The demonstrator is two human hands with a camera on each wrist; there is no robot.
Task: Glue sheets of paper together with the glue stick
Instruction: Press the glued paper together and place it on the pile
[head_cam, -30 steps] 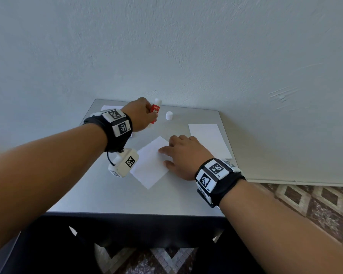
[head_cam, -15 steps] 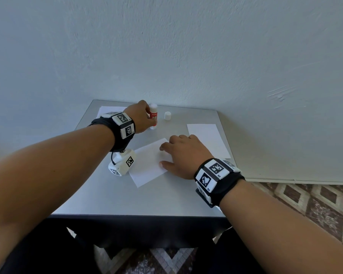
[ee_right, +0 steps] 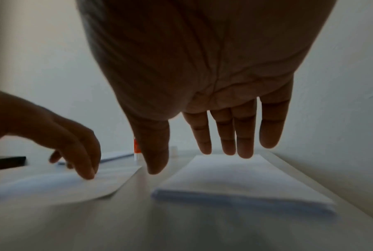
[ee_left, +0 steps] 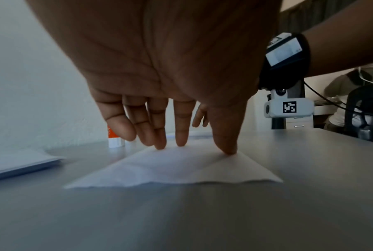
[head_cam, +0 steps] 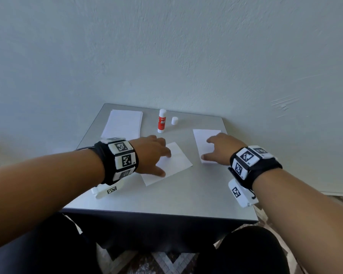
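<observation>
Okay, on my feed the left hand point(head_cam: 151, 153) has straight fingers pressing the loose sheet point(head_cam: 174, 165) flat mid-table; left wrist cam shows fingertips point(ee_left: 181, 139) and thumb touching the paper, nothing gripped. Right hand point(head_cam: 224, 148) is spread with relaxed fingers over the right paper stack point(head_cam: 201, 136); from the right wrist cam I can't tell if the fingers point(ee_right: 243, 146) touch it or sit just above, holding nothing. Glue stick point(head_cam: 162, 121) stands upright at the back of the table point(head_cam: 186, 198), uncapped, apart from both hands, with its white cap point(head_cam: 174, 120) just beside it on the right. Another paper stack point(head_cam: 123, 123) lies back left
</observation>
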